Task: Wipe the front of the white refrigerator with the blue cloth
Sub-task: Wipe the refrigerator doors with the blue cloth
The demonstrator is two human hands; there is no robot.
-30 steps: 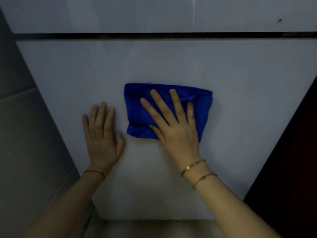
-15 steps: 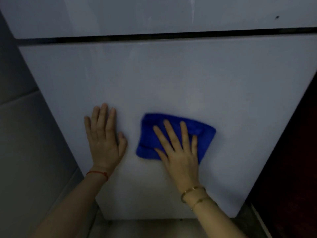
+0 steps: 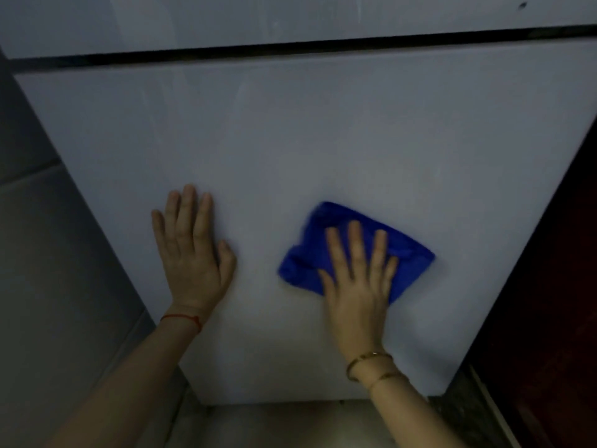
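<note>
Right grip [image 3: 357, 279] flat atop blue cloth [image 3: 410, 257] —

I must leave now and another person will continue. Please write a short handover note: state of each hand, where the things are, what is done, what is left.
Left hand: open, flat on the lower fridge door, holding nothing.
Right hand: open, fingers spread, pressing the cloth flat against the door, right of centre and low.
Done: cannot tell how much is already wiped; faint streaks show higher on the door.
Left: probably the bottom strip, both side edges, and the upper door above the dark gap.
</note>
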